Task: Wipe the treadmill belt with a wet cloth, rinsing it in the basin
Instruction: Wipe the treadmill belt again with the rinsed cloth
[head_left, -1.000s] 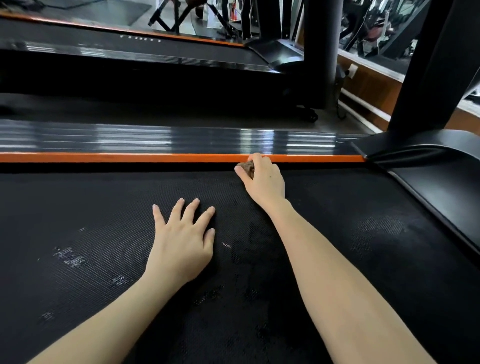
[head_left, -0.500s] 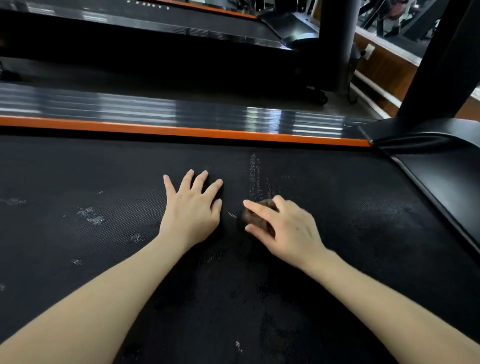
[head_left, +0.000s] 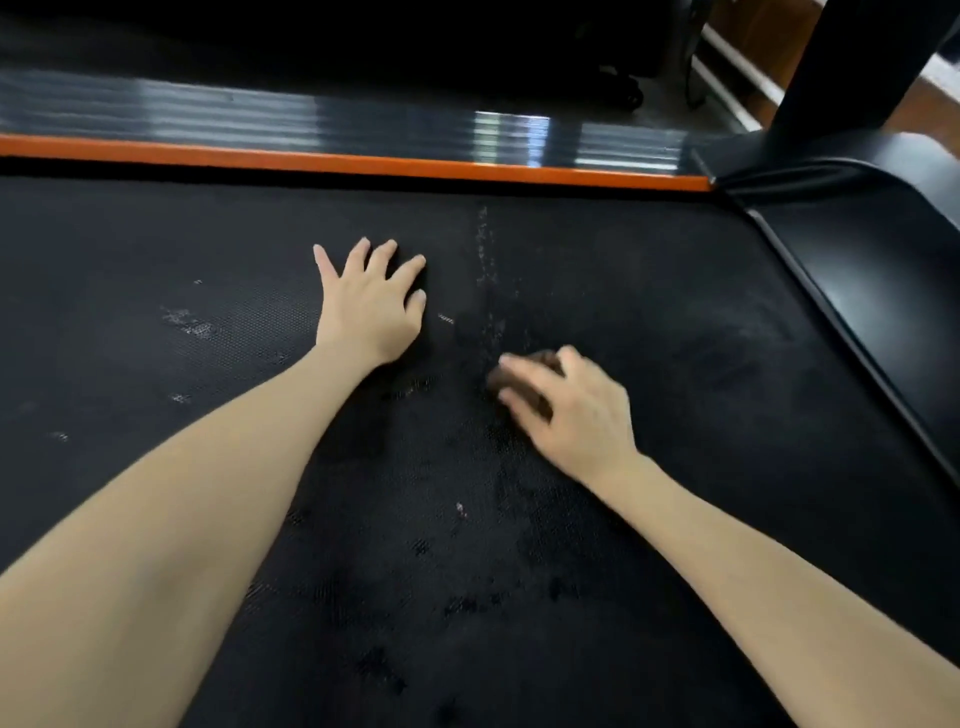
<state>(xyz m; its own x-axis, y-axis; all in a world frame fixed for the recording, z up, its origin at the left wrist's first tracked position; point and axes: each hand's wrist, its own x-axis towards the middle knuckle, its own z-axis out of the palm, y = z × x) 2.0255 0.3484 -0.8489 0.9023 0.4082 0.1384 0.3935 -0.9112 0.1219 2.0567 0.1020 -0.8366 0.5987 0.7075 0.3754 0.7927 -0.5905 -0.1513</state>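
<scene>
Two hands on the treadmill belt (head_left: 675, 312) | right hand (head_left: 569, 415) grips a wadded brown cloth (head_left: 540, 358) against it | left hand (head_left: 371, 309) lies flat, fingers spread | pale streak (head_left: 485, 270) runs from the cloth straight toward the orange rail (head_left: 363, 163), nearer the right hand | basin unseen.

left hand (head_left: 371, 306) flat, right hand (head_left: 569, 415) curled

Two hands are in view: one left hand (head_left: 371, 306) and one right hand (head_left: 569, 410). One brown cloth (head_left: 511, 382) is under the right hand. One treadmill belt (head_left: 675, 338) lies beneath both hands, and one orange strip (head_left: 363, 161) beyond them.
</scene>
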